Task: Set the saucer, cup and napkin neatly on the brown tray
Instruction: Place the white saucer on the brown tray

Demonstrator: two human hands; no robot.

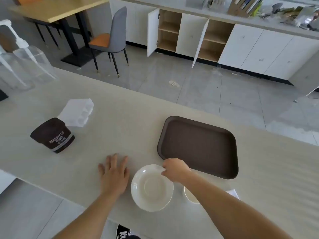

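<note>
My right hand (175, 169) pinches the far right rim of the white saucer (151, 188), fingertips curled over its edge, my forearm crossing above the things behind it. The saucer lies near the front edge of the counter (131, 128), just beside the brown tray's near left corner, and nothing is in its shallow well. My left hand (114, 171) lies flat on the counter just left of the saucer, palm down, fingers spread a little, holding nothing.

Under my right forearm, at the saucer's right, I see part of the white cup (190, 195); only a slice of its rim and inside shows, and I cannot tell whether anything is in it. Just past my arm, a white corner of the napkin (233, 194) peeks out near the counter's front edge, close to the tray's near side.

The brown tray (198, 145) sits toward the far right of the counter, its long side running away from me at a slant, and its dark bed holds nothing.

Well to the left, a dark Hershey's cocoa tub (52, 135) leans tilted on the counter, lid on. Touching behind it lies a clear plastic moulded tray (76, 112) with empty hollows. At the far left corner stand clear pump bottles (25, 66), apparently empty.
</note>
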